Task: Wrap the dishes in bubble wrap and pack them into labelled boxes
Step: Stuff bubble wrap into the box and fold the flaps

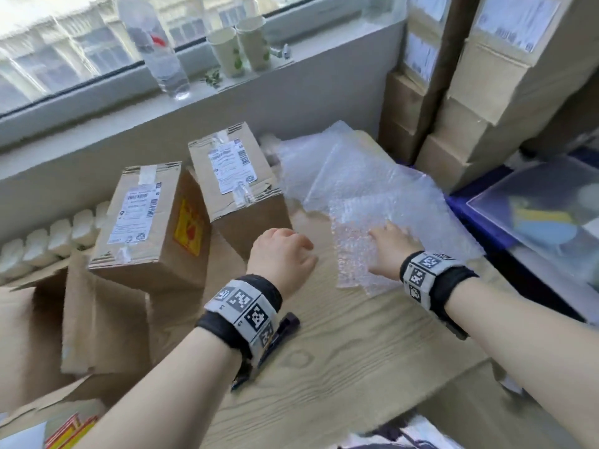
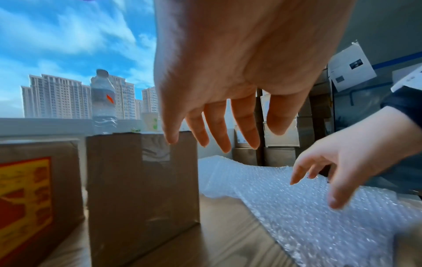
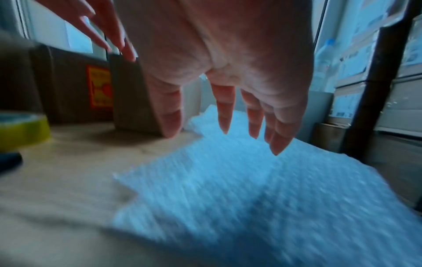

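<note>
Several sheets of clear bubble wrap (image 1: pixel 366 189) lie overlapped on the wooden table (image 1: pixel 340 351), right of two sealed, labelled cardboard boxes (image 1: pixel 149 222) (image 1: pixel 236 179). My right hand (image 1: pixel 387 239) hovers palm down over the nearest sheet (image 3: pixel 228 189), fingers (image 3: pixel 224 112) spread and straight, holding nothing. My left hand (image 1: pixel 288 251) hangs above bare table in front of the right-hand box (image 2: pixel 141 180), with its fingers (image 2: pixel 217 130) loose and empty. The left wrist view shows the right hand (image 2: pixel 338 168) just above the wrap (image 2: pixel 297 213). No dish is visible.
A dark marker (image 1: pixel 282 328) lies under my left wrist. A yellow-green tape roll (image 3: pixel 23 130) sits at the table's left. Flattened cardboard (image 1: pixel 97 319) lies left. Stacked boxes (image 1: pixel 486 92) and a blue bin with a clear lid (image 1: pixel 534 205) stand right. Bottle (image 1: pixel 155 43) and cups (image 1: pixel 240 47) on the sill.
</note>
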Tool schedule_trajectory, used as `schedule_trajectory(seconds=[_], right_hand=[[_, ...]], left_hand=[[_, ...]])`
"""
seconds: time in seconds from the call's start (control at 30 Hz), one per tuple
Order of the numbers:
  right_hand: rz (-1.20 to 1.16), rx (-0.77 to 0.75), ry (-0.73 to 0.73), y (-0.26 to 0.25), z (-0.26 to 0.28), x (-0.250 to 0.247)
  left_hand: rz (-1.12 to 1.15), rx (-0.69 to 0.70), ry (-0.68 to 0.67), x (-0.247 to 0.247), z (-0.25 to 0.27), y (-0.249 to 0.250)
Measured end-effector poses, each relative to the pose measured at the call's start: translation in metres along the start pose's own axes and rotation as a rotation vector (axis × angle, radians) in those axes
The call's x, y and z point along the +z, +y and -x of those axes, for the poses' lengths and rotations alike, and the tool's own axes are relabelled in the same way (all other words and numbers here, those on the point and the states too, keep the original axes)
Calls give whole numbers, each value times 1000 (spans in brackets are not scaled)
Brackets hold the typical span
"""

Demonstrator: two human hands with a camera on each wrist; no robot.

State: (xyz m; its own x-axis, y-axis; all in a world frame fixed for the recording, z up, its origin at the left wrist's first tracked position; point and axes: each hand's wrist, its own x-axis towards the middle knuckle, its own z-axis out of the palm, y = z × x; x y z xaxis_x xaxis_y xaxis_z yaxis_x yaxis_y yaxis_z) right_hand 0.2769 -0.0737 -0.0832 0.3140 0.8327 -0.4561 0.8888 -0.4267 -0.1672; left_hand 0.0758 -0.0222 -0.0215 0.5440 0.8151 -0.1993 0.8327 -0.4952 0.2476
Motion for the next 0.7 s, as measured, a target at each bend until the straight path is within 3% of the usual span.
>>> schedule_trajectory(seconds=[0.1,0.33,0.53,0.63,0.7], right_hand=[[94,-44,-5,25,-5,19],[-13,-60,28,27,-20,28],[-372,-63,270,10,-5,-15],[-573,-180,279,-11,9,-41],[-626,-270,202,-25,18,-53]], left_hand=[[-9,-34,-64,10,-12,15],[-9,-80,-139,19,-20,22],[97,-148,-123,14,-17,19],[270,-215,-58,9,-17,14],[423,-241,-21,1,-17,11]])
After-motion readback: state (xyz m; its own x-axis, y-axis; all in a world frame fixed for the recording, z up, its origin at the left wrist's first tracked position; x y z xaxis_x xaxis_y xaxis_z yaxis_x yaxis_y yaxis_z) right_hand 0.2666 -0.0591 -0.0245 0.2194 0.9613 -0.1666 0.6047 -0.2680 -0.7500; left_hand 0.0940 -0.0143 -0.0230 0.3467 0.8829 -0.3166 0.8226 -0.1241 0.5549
